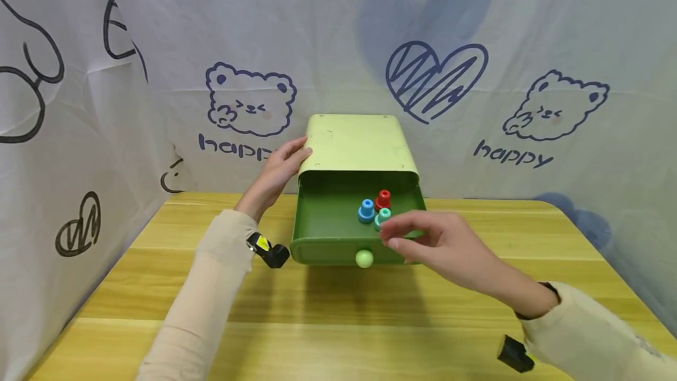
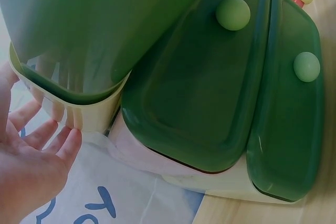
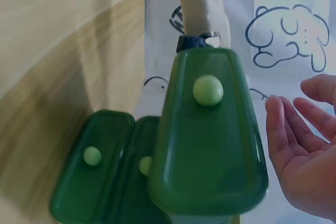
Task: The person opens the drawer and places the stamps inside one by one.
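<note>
From where I stand, the pale yellow cabinet sits mid-frame with its top green drawer pulled out. In the drawer's right half, just right of the frame's centre, stand a blue peg, a red peg and a teal peg, all close together.

The left hand, left of centre, lays loosely extended fingers against the cabinet's side, gripping nothing. The right hand hangs at the drawer's front right corner, thumb and fingers parted, with nothing visible between them. Its fingertips overlap the teal peg in the head view; whether they touch, I can't tell.

The crowding worries me most: fingers going for one peg could easily knock its neighbour over. The wrist hangs over the drawer's front edge too, so a dip might bump that edge or the pale knob and jolt all three pegs. With the drawer drawn this far forward, a downward press could tip the cabinet, and those flat left fingers would probably do little to stop it. The lower drawers look closed, at the left wrist view's centre and right.
</note>
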{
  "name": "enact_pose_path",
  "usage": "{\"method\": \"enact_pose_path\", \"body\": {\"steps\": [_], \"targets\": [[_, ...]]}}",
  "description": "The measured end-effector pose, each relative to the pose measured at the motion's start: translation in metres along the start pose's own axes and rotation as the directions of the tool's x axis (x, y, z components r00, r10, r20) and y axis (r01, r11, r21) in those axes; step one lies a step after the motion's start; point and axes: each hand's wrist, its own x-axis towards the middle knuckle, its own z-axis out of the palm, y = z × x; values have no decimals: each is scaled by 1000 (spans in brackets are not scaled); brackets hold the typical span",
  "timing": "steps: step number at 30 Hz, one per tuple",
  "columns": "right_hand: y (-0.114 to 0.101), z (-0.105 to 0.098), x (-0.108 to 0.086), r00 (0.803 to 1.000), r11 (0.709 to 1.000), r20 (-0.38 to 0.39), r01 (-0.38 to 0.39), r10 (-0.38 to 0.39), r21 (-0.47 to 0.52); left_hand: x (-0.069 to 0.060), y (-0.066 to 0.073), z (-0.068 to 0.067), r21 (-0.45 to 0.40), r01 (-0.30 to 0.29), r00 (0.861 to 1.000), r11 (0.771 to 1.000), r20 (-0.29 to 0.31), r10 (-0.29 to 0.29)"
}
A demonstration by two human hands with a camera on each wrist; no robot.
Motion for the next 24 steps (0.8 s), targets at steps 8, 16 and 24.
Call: {"method": "enact_pose_path", "body": {"steps": [8, 16, 24], "targets": [[13, 18, -20, 990, 986, 53, -134, 129, 100, 3, -3, 0, -4, -7, 1000, 1000, 2, 7], [41, 42, -21, 974, 953, 23, -223, 223, 202, 18, -23, -5, -7, -21, 1000, 1000, -11, 21], [48, 63, -14, 957, 879, 29, -278, 290, 388, 17, -23, -5, -4, -27, 1000, 1000, -10, 27]]}}
